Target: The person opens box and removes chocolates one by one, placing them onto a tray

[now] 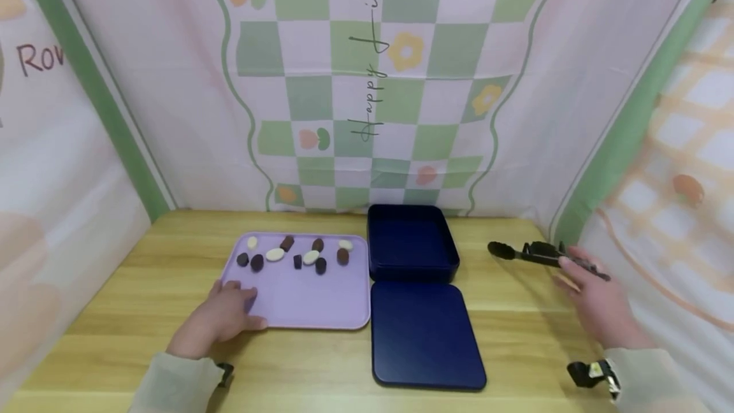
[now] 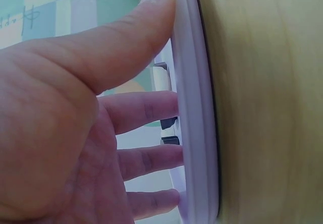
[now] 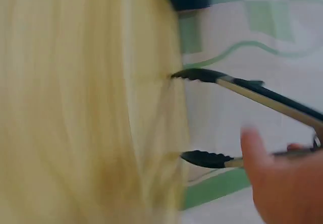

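Note:
On the lilac tray (image 1: 315,308), dark brown, black and white chocolate-like pieces (image 1: 275,254) lie spread over the far half. My left hand (image 1: 225,312) touches the tray's near left corner; in the left wrist view the thumb (image 2: 136,27) lies at the rim and the fingers (image 2: 144,110) reach across to the tray. To the right, my right hand (image 1: 602,304) holds black-tipped tongs (image 1: 536,253) above the table. In the right wrist view the tongs' two scalloped tips (image 3: 204,159) stand apart with nothing between them. That view is blurred, and part of the grip is out of frame.
A dark blue square box (image 1: 413,269), without its lid, stands right of the tray at the back. Its flat lid (image 1: 427,336) lies in front of it. A patterned curtain (image 1: 321,97) borders the wooden table (image 1: 309,368) at the back and sides.

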Available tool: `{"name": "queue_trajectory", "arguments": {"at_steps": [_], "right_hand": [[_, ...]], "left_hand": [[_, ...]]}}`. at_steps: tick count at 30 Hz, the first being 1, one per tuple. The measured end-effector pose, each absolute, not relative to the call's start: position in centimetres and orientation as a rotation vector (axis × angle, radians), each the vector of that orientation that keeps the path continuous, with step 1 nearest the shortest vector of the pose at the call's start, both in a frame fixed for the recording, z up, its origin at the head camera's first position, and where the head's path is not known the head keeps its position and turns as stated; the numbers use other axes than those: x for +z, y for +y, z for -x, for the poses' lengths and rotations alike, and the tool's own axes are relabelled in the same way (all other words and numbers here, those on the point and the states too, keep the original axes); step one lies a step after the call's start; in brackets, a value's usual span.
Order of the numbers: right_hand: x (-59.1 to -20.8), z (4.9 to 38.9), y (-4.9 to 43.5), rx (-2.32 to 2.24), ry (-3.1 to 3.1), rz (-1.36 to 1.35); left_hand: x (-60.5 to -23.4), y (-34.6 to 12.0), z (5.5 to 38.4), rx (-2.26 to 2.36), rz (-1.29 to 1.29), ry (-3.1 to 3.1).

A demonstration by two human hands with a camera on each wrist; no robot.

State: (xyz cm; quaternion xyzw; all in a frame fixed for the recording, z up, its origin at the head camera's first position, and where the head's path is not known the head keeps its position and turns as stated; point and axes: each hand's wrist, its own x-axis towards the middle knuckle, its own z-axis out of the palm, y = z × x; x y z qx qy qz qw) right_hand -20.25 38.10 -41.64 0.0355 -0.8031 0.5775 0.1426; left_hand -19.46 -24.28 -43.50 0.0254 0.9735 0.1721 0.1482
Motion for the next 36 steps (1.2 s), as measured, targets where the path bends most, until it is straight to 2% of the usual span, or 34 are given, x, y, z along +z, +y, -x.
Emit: {"name": "queue_trajectory", "arguments": {"at_steps": [3,5,6,7,8,10,14,23,36], "right_hand": [[-43.2,19.9,39.5,1.821,-2.070,-0.651],[-43.8,19.7,40.3,1.598,-2.109,-0.821],[-44.0,19.5,40.7,1.298,-2.203,-0.853],[-44.2,19.3,41.0,0.994,-2.277,-0.841],[-44.1,18.9,41.0,1.020,-2.362,-0.780],[-44.0,18.1,41.0,0.780,-2.553,-0.599],[-43.5,16.9,39.9,0.950,-2.887,-0.140],[-44.9,16.1,37.9,0.483,-3.044,-0.278],[-45.0,16.5,37.2,0.363,-3.183,-0.292]], "left_hand": [[-43.5,-24.5,19.5,0.494,-0.080,2.807],[-43.5,-24.6,19.5,0.486,-0.078,2.812],[-43.5,-24.6,19.5,0.485,-0.075,2.814],[-43.5,-24.6,19.6,0.482,-0.076,2.816],[-43.5,-24.6,19.6,0.483,-0.073,2.813],[-43.5,-24.5,19.6,0.489,-0.072,2.813],[-43.6,-24.2,19.6,0.498,-0.064,2.813],[-43.4,-23.7,19.6,0.495,-0.013,2.789],[-44.2,-24.3,19.4,0.516,-0.007,2.792]]}}
